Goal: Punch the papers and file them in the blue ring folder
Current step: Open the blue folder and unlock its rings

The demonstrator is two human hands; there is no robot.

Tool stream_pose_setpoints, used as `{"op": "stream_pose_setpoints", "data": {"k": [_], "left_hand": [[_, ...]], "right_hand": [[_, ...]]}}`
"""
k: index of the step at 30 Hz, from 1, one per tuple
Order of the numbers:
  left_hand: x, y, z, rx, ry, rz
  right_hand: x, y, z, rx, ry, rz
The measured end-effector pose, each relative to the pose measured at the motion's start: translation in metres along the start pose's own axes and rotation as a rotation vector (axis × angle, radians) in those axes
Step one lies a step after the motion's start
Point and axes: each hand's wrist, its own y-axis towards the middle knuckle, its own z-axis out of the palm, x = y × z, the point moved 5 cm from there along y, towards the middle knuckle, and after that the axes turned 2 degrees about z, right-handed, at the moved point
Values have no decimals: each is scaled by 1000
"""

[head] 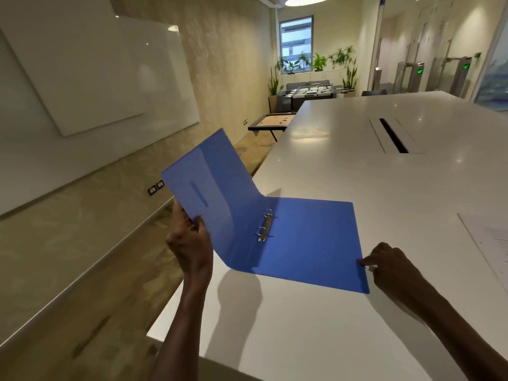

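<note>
Folder opened at the near left corner of the worktop

Hands come first: the left hand [189,240] pinches the lower edge of the lifted front cover, holding it raised past the worktop's left edge, likely so the rings stay clear for loading. The right hand [384,264] is loosely curled, fingertips pressing the near right corner of the blue ring folder [308,240], apparently to stop it sliding. Its back cover lies flat on the white worktop [316,339]; the ring mechanism [265,225] by the spine looks closed and holds no sheets. The papers [492,248] lie at the right edge, near the folder but apart from it, only partly in view. No punch is visible, so punching seems not yet done. Farther along, a cable slot [393,136] cuts the glossy surface. Beyond are a whiteboard [90,75], potted plants [319,61] and a window [296,39]
</note>
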Motion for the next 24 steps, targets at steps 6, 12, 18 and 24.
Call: {"op": "stream_pose_setpoints", "data": {"k": [6, 12, 18, 24], "left_hand": [[62, -9, -1, 51, 142, -394], [111, -25, 2, 203, 283, -665], [125, -28, 9, 295, 320, -785], [93, -17, 18, 312, 565, -622]], "right_hand": [[2, 5, -1, 39, -53, 11], [5, 14, 1, 93, -164, 10], [26, 28, -1, 162, -434, -44], [85, 36, -14, 74, -481, -71]]}}
